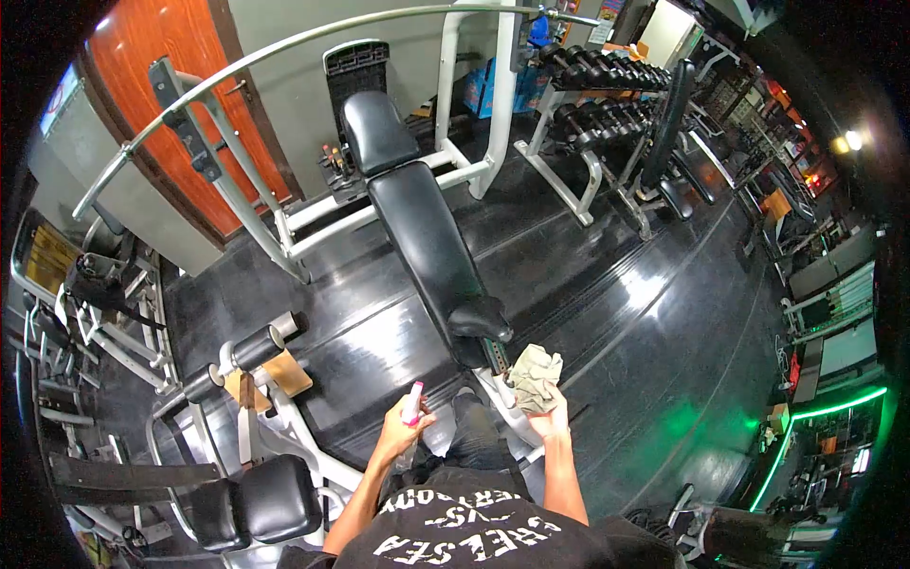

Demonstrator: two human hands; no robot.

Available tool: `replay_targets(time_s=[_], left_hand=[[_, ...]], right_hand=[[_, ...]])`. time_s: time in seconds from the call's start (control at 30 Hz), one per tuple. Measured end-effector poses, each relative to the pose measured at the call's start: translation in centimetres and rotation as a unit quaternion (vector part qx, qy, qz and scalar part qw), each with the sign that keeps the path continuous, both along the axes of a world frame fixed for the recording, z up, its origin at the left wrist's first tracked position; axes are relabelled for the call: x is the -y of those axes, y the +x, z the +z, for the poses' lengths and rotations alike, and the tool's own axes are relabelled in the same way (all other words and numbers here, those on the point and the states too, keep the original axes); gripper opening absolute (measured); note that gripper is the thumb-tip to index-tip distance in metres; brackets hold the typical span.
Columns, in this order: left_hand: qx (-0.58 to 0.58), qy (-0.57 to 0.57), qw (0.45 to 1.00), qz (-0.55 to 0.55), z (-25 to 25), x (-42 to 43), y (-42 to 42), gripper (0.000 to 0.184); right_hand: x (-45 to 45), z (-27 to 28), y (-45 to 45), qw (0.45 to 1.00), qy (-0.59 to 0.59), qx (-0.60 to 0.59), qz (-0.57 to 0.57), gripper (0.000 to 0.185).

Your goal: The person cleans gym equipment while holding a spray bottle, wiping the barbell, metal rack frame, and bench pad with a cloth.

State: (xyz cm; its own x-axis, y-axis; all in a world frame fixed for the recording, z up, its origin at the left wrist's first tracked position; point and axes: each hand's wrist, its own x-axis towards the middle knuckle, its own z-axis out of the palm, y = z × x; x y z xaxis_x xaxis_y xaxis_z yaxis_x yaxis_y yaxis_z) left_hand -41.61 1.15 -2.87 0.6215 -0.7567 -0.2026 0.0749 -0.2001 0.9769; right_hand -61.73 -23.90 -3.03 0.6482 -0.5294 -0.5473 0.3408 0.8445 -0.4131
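Observation:
My left hand (402, 432) is closed around what looks like a spray bottle (412, 402) with a white and pink head; its lower part is mostly hidden by the fingers. A crumpled beige cloth (537, 379) is gripped in my right hand (551, 421), just beside the near end of a bench. That black padded bench (424, 242) stretches away in front of me, its seat pad (481, 319) closest to my hands. Neither hand touches the padding.
A long barbell (284, 45) rests across the white rack over the bench's far end. Dumbbells fill a rack (607, 119) at the back right. On the left stands a machine with roller pads (258, 349) and a black seat (278, 498). Black rubber flooring (607, 379) lies below.

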Motion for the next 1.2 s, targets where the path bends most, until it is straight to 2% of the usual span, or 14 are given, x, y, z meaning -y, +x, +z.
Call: replay_targets(time_s=[0.07, 0.13, 0.2, 0.33, 0.43, 0.47, 0.5, 0.67, 0.73, 0.83, 1.0, 1.07, 1.1, 1.2], left_hand=[[-0.040, 0.040, 0.998, 0.003, 1.5, 3.1, 0.5, 0.045], [-0.020, 0.078, 0.996, 0.023, 0.2, 6.4, 1.1, 0.042], [-0.061, 0.108, 0.992, 0.030, -1.8, 9.4, 1.8, 0.040], [-0.106, 0.095, 0.989, 0.051, -6.8, 15.1, 2.5, 0.044], [-0.097, 0.163, 0.982, 0.020, -10.5, 19.5, 2.8, 0.039], [-0.071, 0.119, 0.990, 0.041, -12.3, 21.0, 2.4, 0.036], [-0.092, 0.148, 0.984, 0.024, -14.2, 22.1, 2.0, 0.037], [-0.157, 0.238, 0.958, 0.018, -16.0, 28.0, 1.3, 0.025], [-0.092, 0.232, 0.968, 0.034, -17.2, 28.8, 0.7, 0.024], [-0.173, 0.277, 0.944, 0.036, -17.2, 29.8, 1.2, 0.023], [-0.185, 0.268, 0.940, 0.106, -17.4, 30.2, 2.6, 0.020], [-0.093, 0.288, 0.942, 0.147, -18.1, 29.9, 2.9, 0.017], [-0.158, 0.292, 0.930, 0.160, -18.6, 29.8, 3.1, 0.018], [-0.170, 0.285, 0.929, 0.162, -20.1, 29.5, 3.6, 0.020]], right_hand=[[2.0, -0.6, 0.6, 0.999, 0.025, -0.022, 0.001, 0.045], [5.1, -2.7, 1.2, 0.998, 0.055, -0.022, 0.012, 0.042], [7.9, -5.2, 2.2, 0.999, 0.028, -0.032, 0.001, 0.042], [13.3, -7.3, 4.5, 0.998, 0.043, -0.050, -0.003, 0.044], [17.1, -10.0, 5.9, 0.995, 0.068, -0.071, 0.010, 0.044], [18.1, -10.7, 6.3, 0.993, 0.082, -0.083, 0.006, 0.045], [19.1, -11.8, 6.6, 0.993, 0.088, -0.079, 0.016, 0.045], [22.4, -14.3, 8.7, 0.991, 0.084, -0.099, 0.042, 0.043], [23.1, -15.1, 8.9, 0.989, 0.088, -0.110, 0.047, 0.043], [23.8, -16.0, 9.6, 0.989, 0.084, -0.093, 0.077, 0.044], [24.2, -15.9, 10.3, 0.987, 0.093, -0.101, 0.079, 0.044], [24.6, -16.6, 10.3, 0.987, 0.094, -0.104, 0.076, 0.044], [24.7, -16.7, 10.4, 0.987, 0.101, -0.106, 0.070, 0.043], [25.3, -17.7, 11.1, 0.987, 0.111, -0.106, 0.053, 0.043]])
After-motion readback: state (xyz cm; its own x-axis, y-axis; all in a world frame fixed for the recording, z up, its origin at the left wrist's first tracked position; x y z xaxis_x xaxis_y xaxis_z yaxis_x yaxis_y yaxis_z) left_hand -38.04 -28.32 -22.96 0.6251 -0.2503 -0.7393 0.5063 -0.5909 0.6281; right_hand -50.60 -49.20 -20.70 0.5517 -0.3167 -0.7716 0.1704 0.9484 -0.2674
